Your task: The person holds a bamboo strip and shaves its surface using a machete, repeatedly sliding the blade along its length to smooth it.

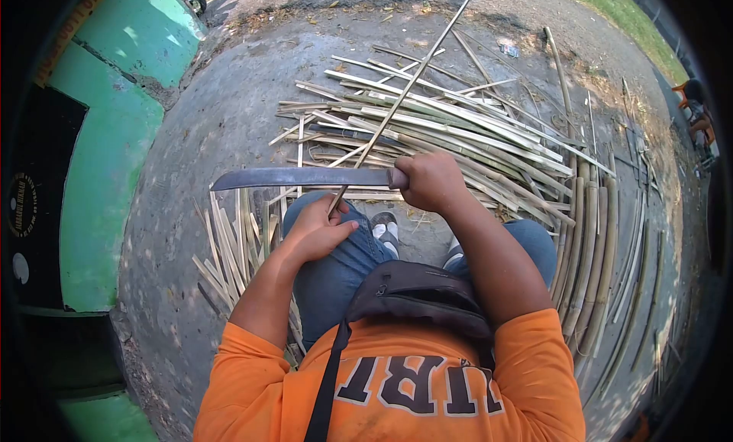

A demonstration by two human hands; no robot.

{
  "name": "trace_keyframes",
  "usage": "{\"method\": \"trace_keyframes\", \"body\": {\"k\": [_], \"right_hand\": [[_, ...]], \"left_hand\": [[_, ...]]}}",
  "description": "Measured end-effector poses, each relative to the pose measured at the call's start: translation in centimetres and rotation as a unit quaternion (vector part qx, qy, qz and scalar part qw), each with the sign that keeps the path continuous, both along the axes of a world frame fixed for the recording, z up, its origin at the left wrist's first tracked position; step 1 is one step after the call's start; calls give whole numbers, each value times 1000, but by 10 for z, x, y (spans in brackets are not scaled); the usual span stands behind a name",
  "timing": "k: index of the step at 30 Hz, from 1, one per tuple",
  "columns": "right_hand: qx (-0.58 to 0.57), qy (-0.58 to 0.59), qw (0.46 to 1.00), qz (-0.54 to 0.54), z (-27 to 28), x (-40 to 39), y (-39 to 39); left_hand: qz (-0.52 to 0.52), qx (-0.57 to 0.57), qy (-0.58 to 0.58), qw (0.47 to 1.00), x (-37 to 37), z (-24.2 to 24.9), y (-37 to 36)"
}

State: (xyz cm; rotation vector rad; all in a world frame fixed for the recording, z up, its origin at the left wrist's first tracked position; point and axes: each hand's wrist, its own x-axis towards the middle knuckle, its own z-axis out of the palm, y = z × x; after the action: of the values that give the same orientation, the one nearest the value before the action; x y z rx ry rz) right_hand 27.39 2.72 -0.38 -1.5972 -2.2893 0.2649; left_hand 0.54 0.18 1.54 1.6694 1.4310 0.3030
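My right hand [433, 181] is closed round the handle of a machete [305, 178], whose long blade points left across my lap. Fingers of my left hand [321, 227] grip the near end of a long thin bamboo strip [397, 98], which slants up and away to the far side of the yard. The blade crosses the strip just beyond my left fingers. Beneath the strip's far part lies a loose pile of split bamboo [466, 125] on the ground.
More bamboo slats [229, 239] lie by my left leg. Round bamboo poles [588, 243] stretch along my right side. A green wall [107, 159] stands at the left. A person [699, 117] is at the far right edge.
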Motion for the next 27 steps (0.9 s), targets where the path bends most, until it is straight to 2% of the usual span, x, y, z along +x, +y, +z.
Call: {"method": "trace_keyframes", "body": {"k": [4,9,13,16,19,23,27], "right_hand": [[39,57,997,-35,-11,7,4],[23,54,998,2,-3,-5,-4],[40,29,998,29,-1,-5,-3],[47,73,995,-42,-7,11,7],[30,69,991,-111,-12,15,11],[76,103,991,-47,-9,17,4],[25,13,999,15,2,2,-2]], "left_hand": [[6,-4,-27,1000,-1,-5,2],[18,18,-27,999,6,11,-5],[7,18,-1,1000,3,4,-4],[4,0,-17,1000,-3,5,-3],[13,-9,-37,999,-3,3,-3],[15,6,-52,998,0,-1,-3],[36,57,-9,998,9,4,-11]]}}
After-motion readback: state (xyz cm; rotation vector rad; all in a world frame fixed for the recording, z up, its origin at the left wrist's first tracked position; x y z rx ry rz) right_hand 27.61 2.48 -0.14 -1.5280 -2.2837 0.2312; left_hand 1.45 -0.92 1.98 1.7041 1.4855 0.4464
